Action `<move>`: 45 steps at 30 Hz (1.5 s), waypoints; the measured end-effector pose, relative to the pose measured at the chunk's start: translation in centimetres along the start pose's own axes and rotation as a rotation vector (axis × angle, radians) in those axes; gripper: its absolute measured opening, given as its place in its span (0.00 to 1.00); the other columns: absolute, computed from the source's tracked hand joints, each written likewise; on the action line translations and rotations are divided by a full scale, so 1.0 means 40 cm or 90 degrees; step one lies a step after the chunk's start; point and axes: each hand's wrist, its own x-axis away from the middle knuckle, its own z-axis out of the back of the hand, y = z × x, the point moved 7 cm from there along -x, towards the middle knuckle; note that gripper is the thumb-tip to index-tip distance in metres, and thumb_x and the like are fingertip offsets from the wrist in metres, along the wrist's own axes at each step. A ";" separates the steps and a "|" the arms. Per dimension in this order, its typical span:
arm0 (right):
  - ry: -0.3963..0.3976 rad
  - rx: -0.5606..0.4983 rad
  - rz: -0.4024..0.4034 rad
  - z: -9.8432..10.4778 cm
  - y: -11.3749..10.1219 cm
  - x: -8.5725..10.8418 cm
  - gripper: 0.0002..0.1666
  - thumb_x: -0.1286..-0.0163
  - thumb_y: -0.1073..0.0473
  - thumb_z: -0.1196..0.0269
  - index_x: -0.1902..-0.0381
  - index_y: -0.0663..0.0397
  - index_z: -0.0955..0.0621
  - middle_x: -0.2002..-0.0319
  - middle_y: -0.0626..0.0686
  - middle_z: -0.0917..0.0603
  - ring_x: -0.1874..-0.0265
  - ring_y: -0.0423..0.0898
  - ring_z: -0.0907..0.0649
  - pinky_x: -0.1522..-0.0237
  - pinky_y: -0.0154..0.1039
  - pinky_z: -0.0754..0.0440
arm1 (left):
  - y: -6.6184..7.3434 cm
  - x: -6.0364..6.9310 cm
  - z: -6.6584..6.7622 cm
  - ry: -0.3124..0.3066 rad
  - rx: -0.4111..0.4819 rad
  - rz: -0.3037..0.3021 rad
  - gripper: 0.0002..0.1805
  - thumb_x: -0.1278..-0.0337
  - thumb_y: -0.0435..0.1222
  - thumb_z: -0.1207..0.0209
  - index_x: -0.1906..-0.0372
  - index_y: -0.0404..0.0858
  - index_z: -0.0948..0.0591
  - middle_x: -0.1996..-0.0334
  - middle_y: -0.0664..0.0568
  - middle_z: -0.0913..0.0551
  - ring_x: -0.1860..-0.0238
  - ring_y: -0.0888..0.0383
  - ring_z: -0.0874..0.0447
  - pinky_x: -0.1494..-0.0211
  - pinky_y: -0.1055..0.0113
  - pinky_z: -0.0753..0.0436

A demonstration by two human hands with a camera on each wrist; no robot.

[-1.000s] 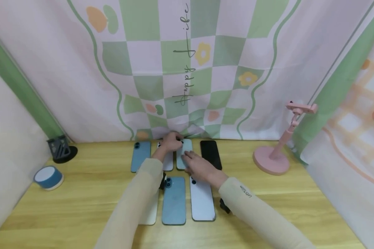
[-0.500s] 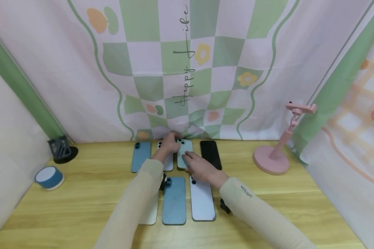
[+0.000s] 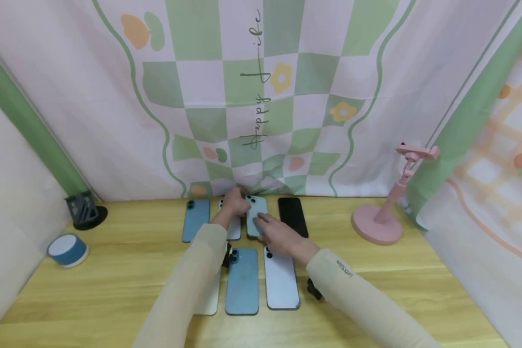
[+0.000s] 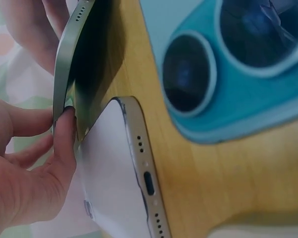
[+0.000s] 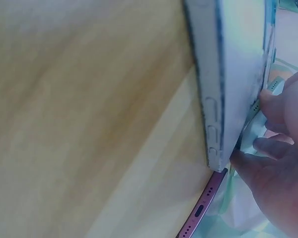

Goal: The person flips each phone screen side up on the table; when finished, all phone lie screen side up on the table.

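A mint-green smartphone (image 3: 256, 207) in the back row is tilted, one edge lifted off the table in the left wrist view. My left hand (image 3: 236, 202) pinches its edge between thumb and fingers (image 4: 64, 141). At the lower end, my right hand (image 3: 278, 235) grips the same phone (image 5: 255, 131) with thumb and fingers. Beneath my left hand lies a white smartphone (image 3: 234, 230), partly covered. A blue smartphone (image 3: 196, 220) is to its left, and a black-screened smartphone (image 3: 293, 217) lies right of the mint one.
A front row holds a blue smartphone (image 3: 242, 285), a pale lilac one (image 3: 282, 284) and a cream one (image 3: 209, 297) partly under my left sleeve. A pink stand (image 3: 377, 224) is at right; a blue-and-white round box (image 3: 67, 250) and black stand (image 3: 87, 212) are at left.
My left hand has shifted slightly left, uncovering the mint smartphone's camera lenses. The right hand stays almost in place on the phone, and the other phones lie as before.
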 end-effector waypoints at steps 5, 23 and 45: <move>0.020 -0.040 0.012 0.014 0.005 0.006 0.31 0.19 0.57 0.43 0.24 0.60 0.32 0.21 0.64 0.34 0.22 0.61 0.31 0.22 0.55 0.29 | 0.011 0.003 0.014 -0.001 -0.019 0.010 0.27 0.43 0.27 0.43 0.35 0.35 0.23 0.44 0.39 0.17 0.69 0.55 0.17 0.68 0.67 0.16; 0.164 -0.392 -0.119 0.086 0.067 0.028 0.24 0.17 0.59 0.48 0.29 0.62 0.26 0.33 0.63 0.19 0.38 0.59 0.15 0.41 0.50 0.13 | 0.125 0.014 0.029 0.107 -0.244 0.010 0.14 0.42 0.37 0.35 0.51 0.39 0.17 0.54 0.46 0.15 0.58 0.49 0.16 0.53 0.56 0.15; 0.190 -0.611 -0.265 0.053 0.081 0.037 0.24 0.26 0.62 0.36 0.35 0.66 0.22 0.40 0.68 0.16 0.52 0.57 0.10 0.53 0.43 0.09 | 0.140 0.027 -0.046 0.069 -0.157 -0.078 0.29 0.29 0.45 0.38 0.28 0.42 0.25 0.47 0.47 0.09 0.58 0.51 0.08 0.46 0.60 0.12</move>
